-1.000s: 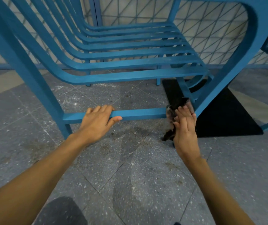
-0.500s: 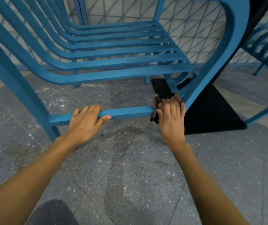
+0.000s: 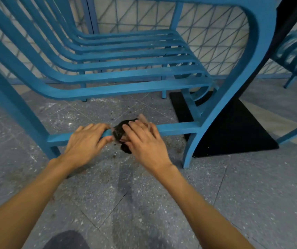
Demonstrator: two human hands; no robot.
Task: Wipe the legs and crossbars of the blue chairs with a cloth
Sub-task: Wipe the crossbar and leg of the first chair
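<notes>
Cloth and bracing hand meet at mid-crossbar

The left hand [image 3: 84, 141] grips the low front crossbar [image 3: 178, 127] of the blue chair [image 3: 126, 78], fingers curled over it. Just beside it, the right hand [image 3: 144, 142] clasps the dark cloth [image 3: 119, 132] against the same bar, and a loose wad hangs below. The likely slips are that the stretch of bar under the left hand goes unwiped, the wad drops onto the gritty floor [image 3: 144, 203], or a hard sideways push skids the chair.
</notes>
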